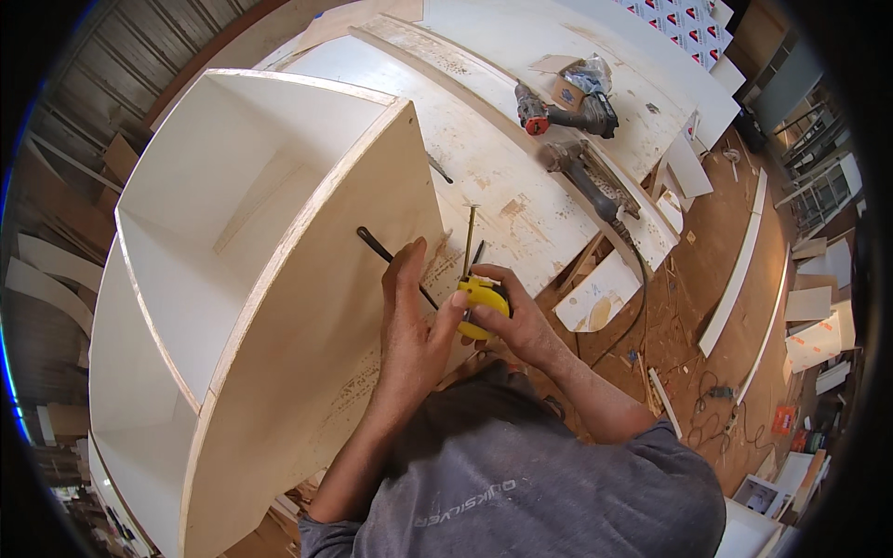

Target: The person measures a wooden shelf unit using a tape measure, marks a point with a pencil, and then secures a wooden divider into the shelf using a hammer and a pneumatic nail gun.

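A yellow and black tape measure [486, 305] is gripped in my right hand [523, 325]. A short length of its blade [471, 237] stands out toward the far side. My left hand [409, 316] has its thumb against the near side of the tape measure's case. A slim black stick [376, 244] with a rounded end passes between the fingers of that hand; its exact kind is unclear. Just left of my hands rises a pale wooden cabinet panel [307, 279], the side of a box with white inner compartments [233, 186]. Beyond the blade lies a small dark pointed thing [478, 251].
A cordless drill [567, 116] lies beside an open cardboard box [566, 91] on the dusty white worktop [521, 219]. Nearer sits a corded power tool [591, 181], its cable [642, 288] trailing to the floor. Strips [739, 270] and offcuts litter the brown floor at right.
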The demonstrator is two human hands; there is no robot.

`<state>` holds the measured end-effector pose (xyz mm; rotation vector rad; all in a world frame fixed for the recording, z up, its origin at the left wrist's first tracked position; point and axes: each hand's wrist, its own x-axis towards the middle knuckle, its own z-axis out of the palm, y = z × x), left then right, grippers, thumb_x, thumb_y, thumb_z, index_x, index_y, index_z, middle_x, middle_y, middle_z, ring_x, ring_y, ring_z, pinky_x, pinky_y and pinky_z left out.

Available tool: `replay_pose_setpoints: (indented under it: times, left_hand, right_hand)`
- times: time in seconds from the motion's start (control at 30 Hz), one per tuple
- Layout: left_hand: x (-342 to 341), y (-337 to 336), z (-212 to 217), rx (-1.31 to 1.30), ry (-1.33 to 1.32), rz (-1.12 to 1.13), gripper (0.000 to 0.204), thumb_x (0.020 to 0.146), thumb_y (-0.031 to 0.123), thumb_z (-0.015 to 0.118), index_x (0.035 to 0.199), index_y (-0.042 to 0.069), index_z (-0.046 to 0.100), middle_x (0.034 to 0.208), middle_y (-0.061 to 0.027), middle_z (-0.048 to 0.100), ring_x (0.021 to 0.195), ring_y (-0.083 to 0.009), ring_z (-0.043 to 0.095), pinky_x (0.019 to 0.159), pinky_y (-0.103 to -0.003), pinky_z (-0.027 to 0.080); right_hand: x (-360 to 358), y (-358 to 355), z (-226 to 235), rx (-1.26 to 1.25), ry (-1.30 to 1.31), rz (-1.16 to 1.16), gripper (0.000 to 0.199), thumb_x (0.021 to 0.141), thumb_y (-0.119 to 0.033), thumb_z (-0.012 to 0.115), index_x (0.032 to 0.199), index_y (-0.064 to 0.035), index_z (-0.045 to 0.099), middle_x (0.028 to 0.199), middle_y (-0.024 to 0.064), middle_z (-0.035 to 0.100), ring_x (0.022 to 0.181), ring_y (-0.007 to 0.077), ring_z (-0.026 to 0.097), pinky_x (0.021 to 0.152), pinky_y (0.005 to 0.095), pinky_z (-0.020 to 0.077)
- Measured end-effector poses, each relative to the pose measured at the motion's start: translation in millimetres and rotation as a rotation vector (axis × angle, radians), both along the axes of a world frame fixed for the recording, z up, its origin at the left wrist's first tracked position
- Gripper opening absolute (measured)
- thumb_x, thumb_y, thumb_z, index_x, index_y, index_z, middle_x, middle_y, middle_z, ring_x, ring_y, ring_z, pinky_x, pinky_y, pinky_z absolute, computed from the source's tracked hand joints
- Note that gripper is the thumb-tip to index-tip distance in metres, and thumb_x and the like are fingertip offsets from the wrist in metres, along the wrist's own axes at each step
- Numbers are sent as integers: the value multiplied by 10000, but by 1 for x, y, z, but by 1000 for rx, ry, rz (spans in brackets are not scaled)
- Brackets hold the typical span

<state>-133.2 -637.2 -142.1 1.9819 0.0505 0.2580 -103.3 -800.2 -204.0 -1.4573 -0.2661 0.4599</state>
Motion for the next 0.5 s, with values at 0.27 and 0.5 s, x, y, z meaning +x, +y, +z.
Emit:
replay_pose_setpoints:
  times: [0.27,0.5]
  left_hand:
    - [-60,51,48,212,-324,210,278,1004,210,502,1137,-15,599,1098,-163,642,1067,-250,597,894,-378,500]
    - [-123,130,105,751,-270,821,372,986,320,543,1211,27,582,1123,-121,634,1128,-246,565,941,-365,457]
  right_hand:
    - [152,-76,-93,-353,241,-154,477,951,-375,560,1236,-24,408,917,152,625,530,190,638,446,280,528]
    - [210,-90,-170,-569,139,-110,499,968,-433,513,1349,-143,372,824,148,638,488,204,614,396,309,514]
